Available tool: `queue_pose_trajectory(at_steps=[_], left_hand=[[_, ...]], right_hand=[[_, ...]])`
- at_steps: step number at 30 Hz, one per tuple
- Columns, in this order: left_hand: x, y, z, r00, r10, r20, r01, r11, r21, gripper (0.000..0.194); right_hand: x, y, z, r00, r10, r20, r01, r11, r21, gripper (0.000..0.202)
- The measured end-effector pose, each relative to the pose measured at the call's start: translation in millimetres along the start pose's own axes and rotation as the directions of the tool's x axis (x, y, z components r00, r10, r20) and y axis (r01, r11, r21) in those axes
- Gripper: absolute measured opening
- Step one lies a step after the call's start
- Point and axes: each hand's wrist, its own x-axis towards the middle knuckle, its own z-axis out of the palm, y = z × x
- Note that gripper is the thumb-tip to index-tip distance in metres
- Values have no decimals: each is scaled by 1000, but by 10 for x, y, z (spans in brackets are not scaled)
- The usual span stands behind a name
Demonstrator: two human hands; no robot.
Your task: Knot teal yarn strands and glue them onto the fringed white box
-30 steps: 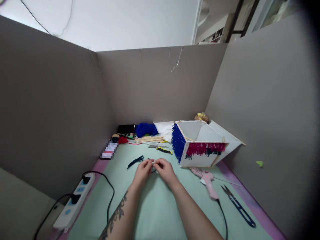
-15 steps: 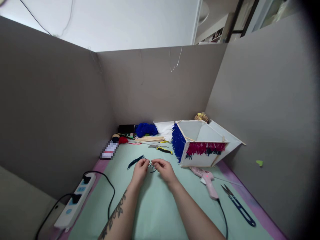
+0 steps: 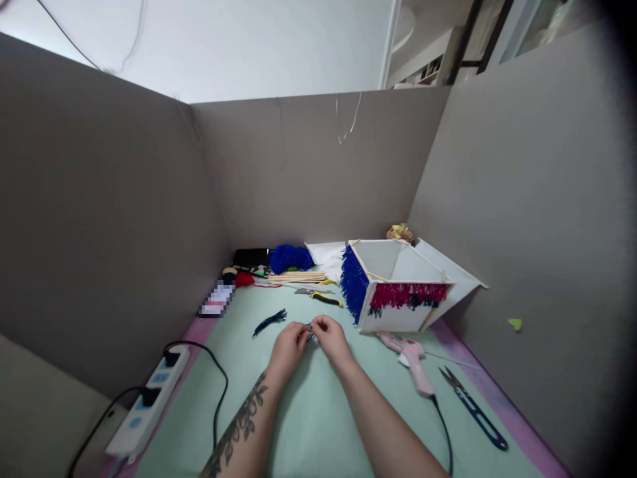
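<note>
Between fingertips [image 3: 316,325], thin, seemingly dark yarn [image 3: 311,334]

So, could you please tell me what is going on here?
A person's left hand and right hand hold a thin dark strand between them. A dark yarn bundle lies just beyond the left hand. To the right sits a white box-like structure with blue fringe and crimson fringe, and a pink glue gun lies in front of it.
</note>
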Motion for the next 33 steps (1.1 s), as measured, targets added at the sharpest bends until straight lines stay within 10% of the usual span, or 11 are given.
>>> queue_pose_trajectory(at_steps=[19,25,33], left_hand=[[-5,-12,-22,999,-13,-44,16,998,63,19],[51,-16,36,987,-132,-94,108,969,-224,9],[114,-47,-11,946,-317,59,269,673,-689,20]], right_hand=[[-42,-46,51,980,157,122,-179,965,193,18],[-22,-53,12,956,233,180,-269,941,207,21],[-30,-147,-35,956,165,243,-206,966,157,14]])
